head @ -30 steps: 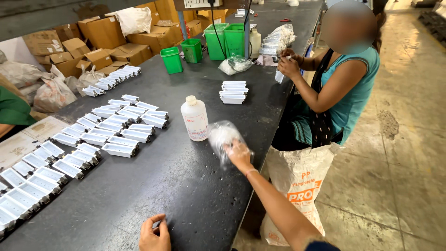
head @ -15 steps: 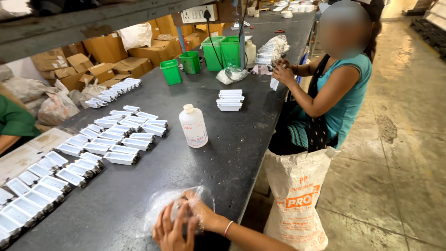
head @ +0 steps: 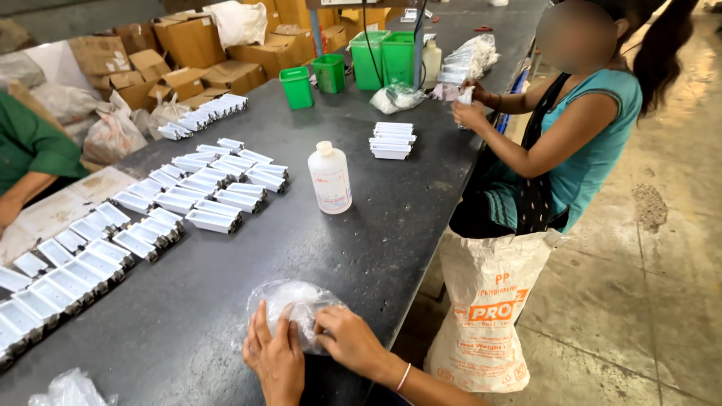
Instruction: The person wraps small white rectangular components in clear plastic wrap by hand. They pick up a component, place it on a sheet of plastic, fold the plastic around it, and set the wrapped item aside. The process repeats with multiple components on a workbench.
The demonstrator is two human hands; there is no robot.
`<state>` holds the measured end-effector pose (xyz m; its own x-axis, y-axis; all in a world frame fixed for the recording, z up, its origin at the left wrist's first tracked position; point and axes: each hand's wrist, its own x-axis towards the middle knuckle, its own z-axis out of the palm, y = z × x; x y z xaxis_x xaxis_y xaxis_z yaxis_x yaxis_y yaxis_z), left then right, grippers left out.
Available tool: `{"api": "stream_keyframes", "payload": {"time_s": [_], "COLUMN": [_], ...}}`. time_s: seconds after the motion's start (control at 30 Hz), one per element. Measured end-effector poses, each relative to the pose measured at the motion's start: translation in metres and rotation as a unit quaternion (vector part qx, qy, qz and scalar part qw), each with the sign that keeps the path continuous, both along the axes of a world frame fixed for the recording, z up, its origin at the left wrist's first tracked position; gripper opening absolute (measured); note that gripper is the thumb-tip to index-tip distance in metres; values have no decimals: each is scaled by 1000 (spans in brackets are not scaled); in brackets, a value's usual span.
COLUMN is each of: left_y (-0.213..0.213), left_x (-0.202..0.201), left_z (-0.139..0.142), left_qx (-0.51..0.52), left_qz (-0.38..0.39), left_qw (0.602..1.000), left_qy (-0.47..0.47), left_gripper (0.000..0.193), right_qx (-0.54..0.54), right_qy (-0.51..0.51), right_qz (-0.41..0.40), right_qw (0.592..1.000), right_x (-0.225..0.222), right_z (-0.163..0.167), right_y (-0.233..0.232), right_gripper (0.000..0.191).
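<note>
A clear plastic bag lies on the dark table at its near edge. My left hand rests on the bag's near left side, fingers spread over it. My right hand grips the bag's right side with the fingertips pinching the plastic. What is inside the bag is too blurred to tell. A white plastic bottle with a red label stands upright in the middle of the table, apart from both hands.
Rows of small white open boxes cover the left of the table. A stack of white boxes, green bins and cartons lie farther back. A co-worker in teal works at the right edge beside a white sack. Another person's green sleeve shows far left.
My right hand has pulled the clear bag from the middle of the table back to the near edge. Both hands have closed in on it, now pressing and gripping it.
</note>
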<state>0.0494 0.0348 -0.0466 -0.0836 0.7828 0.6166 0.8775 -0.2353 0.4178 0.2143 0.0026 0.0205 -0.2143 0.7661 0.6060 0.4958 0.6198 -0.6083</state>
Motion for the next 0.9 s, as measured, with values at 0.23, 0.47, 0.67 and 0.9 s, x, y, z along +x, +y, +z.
{"api": "stream_keyframes", "payload": {"time_s": [0.23,0.47,0.67,0.9], "left_y": [-1,9,10,4], "left_x": [0,-5,-9,-8], "left_z": [6,-11,-16,-10], "left_qx": [-29,-67,-75,-112], "left_qz": [7,53,34,50], "left_qw": [999,996,997,992], "left_qy": [-25,-5,-7,32], "left_gripper": [37,37,35,33], "right_qx": [-215,-131,-338,-297], "right_qy": [230,270,543,706], "right_qz": [8,84,131,48], "right_qw": [949,950,758,641], "right_x": [5,11,21,58], "right_z": [7,13,12,-22], "right_y": [1,-6,13,37], "right_gripper": [21,20,17,11]}}
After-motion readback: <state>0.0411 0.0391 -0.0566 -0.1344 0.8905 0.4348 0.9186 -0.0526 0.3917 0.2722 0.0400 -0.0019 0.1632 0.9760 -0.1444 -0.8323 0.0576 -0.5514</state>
